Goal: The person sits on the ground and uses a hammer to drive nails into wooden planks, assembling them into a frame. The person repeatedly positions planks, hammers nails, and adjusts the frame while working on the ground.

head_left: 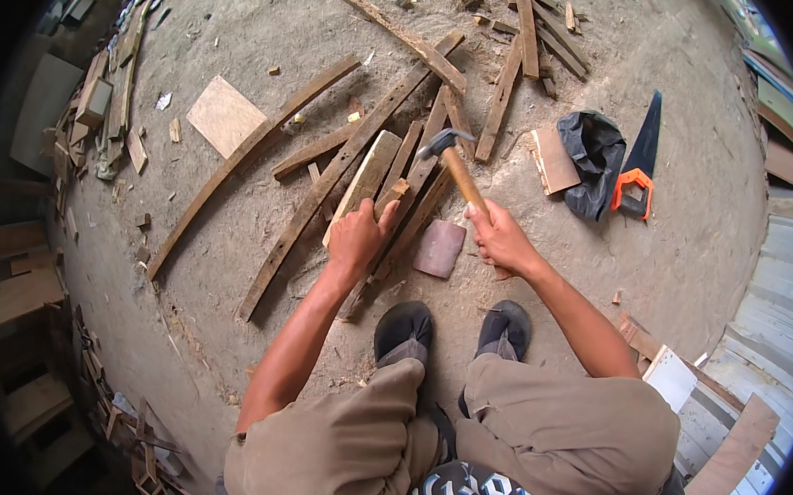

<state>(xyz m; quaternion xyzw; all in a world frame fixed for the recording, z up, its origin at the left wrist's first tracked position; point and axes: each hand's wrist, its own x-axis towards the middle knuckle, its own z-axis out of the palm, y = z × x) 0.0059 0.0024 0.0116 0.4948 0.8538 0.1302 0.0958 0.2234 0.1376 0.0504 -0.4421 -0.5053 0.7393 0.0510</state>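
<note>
The right hand, right of the middle of the frame, is closed around the wooden handle of a hammer, whose dark metal head is raised toward the upper middle. The left hand, just left of centre, has its fingers curled in and its thumb beside a short wood piece; it seems to grip this piece, though the hand partly hides the contact. A thick pale board slants up from beside the left hand.

Around these, dark wooden strips lie crossed on the ground, filling the middle and upper middle. A reddish flat piece lies between the two hands. Right of centre are a plywood offcut, a crumpled black bag and, touching or just beside the bag, a handsaw with an orange handle. A square plywood sheet lies at upper left. Further out, a wood pile sits at upper right, and corrugated sheeting at lower right.
</note>
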